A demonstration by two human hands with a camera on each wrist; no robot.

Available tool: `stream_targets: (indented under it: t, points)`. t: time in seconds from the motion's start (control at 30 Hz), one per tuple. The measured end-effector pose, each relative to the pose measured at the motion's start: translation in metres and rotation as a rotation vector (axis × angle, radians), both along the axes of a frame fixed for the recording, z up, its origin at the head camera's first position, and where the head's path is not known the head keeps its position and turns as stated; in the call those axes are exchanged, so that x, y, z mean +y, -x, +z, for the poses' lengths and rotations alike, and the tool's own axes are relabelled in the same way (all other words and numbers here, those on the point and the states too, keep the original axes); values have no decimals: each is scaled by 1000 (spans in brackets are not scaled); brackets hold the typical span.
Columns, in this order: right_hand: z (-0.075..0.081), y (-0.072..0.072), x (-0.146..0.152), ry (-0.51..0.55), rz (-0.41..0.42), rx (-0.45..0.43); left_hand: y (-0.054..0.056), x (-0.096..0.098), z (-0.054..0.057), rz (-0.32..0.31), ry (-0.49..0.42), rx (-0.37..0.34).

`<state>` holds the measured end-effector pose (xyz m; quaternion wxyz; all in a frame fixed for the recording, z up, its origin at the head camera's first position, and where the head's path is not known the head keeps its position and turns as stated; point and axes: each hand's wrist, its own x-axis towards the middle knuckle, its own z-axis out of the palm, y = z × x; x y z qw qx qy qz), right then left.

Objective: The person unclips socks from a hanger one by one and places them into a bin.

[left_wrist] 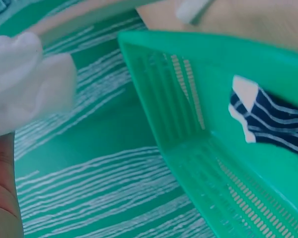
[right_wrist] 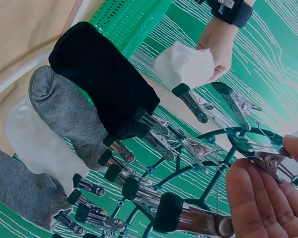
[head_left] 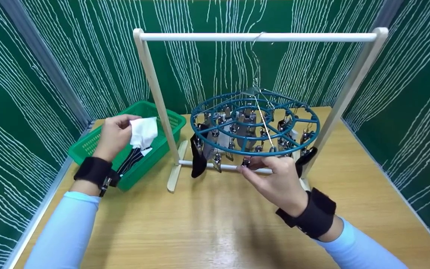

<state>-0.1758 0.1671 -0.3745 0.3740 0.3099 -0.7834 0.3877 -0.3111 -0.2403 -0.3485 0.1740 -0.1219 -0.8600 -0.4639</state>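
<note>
At the teal hanger ring's [head_left: 250, 152] nine o'clock: green basket [head_left: 148, 166], white cloth [head_left: 143, 132], dark sock [head_left: 132, 161] striped white; at twelve, white-streaked green wall [head_left: 233, 71].

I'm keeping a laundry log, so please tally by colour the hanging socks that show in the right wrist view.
Black sock: 1
Grey socks: 2
White sock: 1
Total: 4

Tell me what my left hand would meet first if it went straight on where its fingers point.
Probably the rack's left post, just past the white cloth your left hand pinches in the head view. Depth is unclear, so the hand might pass in front of it.
</note>
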Motion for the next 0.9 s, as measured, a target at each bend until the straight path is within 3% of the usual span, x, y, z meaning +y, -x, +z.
stream_targets:
  t: [0.43,0.63,0.9]
  points:
    - [-1,1,0,2,16,3,28,-8,-3,119,103,-14]
    - [-1,2,1,-2,20,12,38,-15,-12,151,199,-90]
    - [0,3,2,0,19,12,49,-26,-26,126,414,-197]
